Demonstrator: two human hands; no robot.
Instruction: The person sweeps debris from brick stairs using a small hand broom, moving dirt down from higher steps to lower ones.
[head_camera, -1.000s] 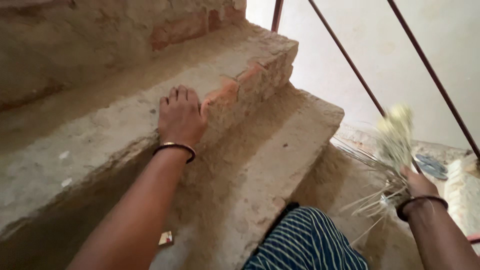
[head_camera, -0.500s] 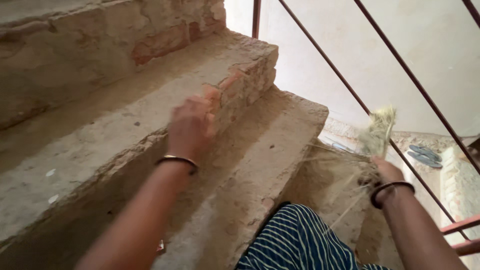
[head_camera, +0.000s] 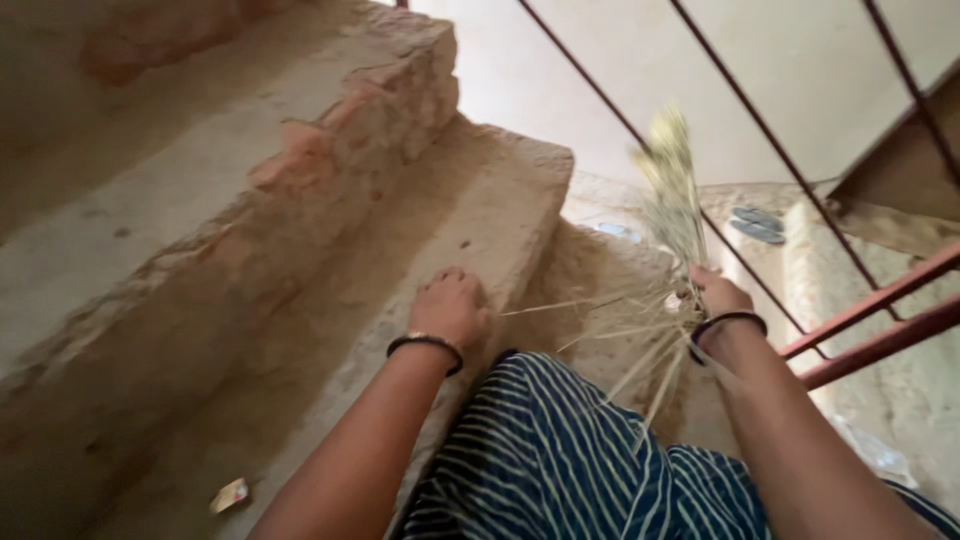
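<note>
My left hand (head_camera: 452, 307), with a dark bangle at the wrist, rests palm-down on the edge of a rough concrete step (head_camera: 440, 235), fingers together, holding nothing. My right hand (head_camera: 716, 295), also with a bangle, grips a straw broom (head_camera: 668, 190) near its bound end. The bushy pale head of the broom points upward, and loose stiff straws fan out below my hand. My knees in dark blue striped cloth (head_camera: 570, 455) fill the lower middle.
A higher step with exposed red bricks (head_camera: 345, 125) rises at the left. Thin rust-red railing bars (head_camera: 770, 130) slant across the right. A pair of sandals (head_camera: 755, 225) lies on the floor below. A small scrap of wrapper (head_camera: 230, 494) lies on the lower step.
My left hand left the upper brick step and came down onto the edge of the lower step. My right hand lifted the broom head upward. The view shifted down the stairs.
</note>
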